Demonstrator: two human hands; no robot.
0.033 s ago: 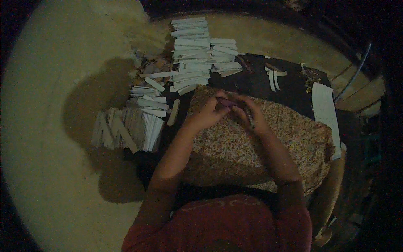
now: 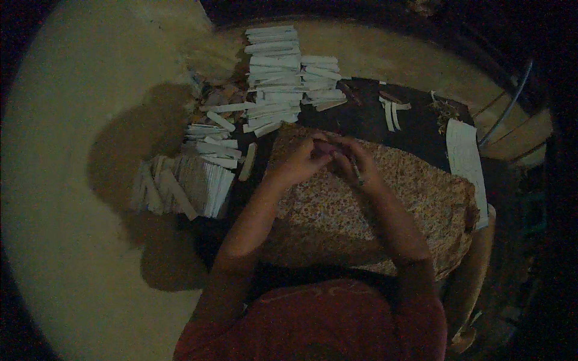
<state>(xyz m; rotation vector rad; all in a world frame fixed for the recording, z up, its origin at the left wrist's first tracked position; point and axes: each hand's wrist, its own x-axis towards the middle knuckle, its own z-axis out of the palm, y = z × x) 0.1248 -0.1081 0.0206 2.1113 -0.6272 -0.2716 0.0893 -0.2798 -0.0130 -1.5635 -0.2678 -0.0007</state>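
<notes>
My left hand point(image 2: 299, 163) and my right hand point(image 2: 363, 163) meet over a flower-patterned cloth point(image 2: 337, 210). Between their curled fingers is a small purplish piece point(image 2: 326, 148), too dim to tell its kind. The fingers of both hands close around it, and part of it is hidden behind them. A narrow pale thing point(image 2: 359, 175) shows against my right hand; I cannot make out what it is. The cloth spreads under both forearms, wrinkled at its right end.
Stacks of flat white strips point(image 2: 275, 78) stand beyond my hands. More strips point(image 2: 186, 186) are packed in a row at left, beside scattered brown scraps point(image 2: 223, 96). A few curved strips point(image 2: 392, 114) lie on the dark surface point(image 2: 367, 120). A long white sheet point(image 2: 466, 156) lies at right.
</notes>
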